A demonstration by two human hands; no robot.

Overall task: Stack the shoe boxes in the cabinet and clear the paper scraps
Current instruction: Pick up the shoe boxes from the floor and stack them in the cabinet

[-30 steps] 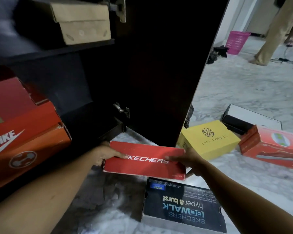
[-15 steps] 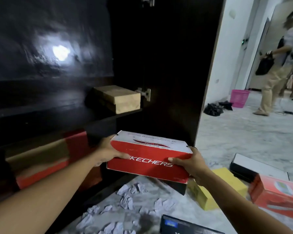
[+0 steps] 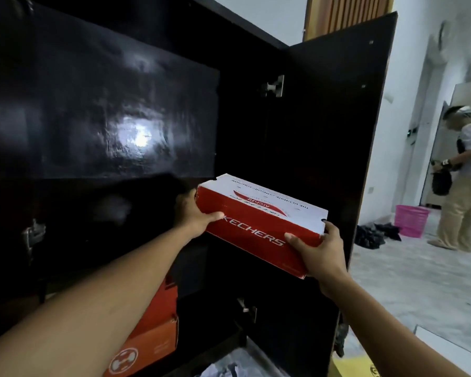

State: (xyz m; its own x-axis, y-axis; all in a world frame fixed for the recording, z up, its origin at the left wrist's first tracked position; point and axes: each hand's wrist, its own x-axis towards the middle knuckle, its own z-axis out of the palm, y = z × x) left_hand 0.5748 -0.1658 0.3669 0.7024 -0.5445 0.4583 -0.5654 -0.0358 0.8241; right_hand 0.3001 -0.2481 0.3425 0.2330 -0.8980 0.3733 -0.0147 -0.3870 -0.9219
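Observation:
I hold a red and white Skechers shoe box [image 3: 259, 216] in the air in front of the dark cabinet [image 3: 101, 118], tilted down to the right. My left hand [image 3: 195, 217] grips its left end, thumb on the red front. My right hand [image 3: 317, 247] grips the lower right corner, fingers curled round the edge. An orange shoe box [image 3: 147, 341] sits low inside the cabinet. Crumpled paper scraps [image 3: 226, 368] lie on the floor at the cabinet's foot.
The cabinet's open door [image 3: 337, 131] stands just behind the box on the right. A yellow box [image 3: 356, 367] peeks in at the bottom edge. Further right, a person [image 3: 462, 183] stands on the marble floor near a pink basket [image 3: 410, 220] and dark bags [image 3: 375, 234].
Both hands have lifted the Skechers box from the floor up to the height of the cabinet's upper shelf. My view has tilted upward with it.

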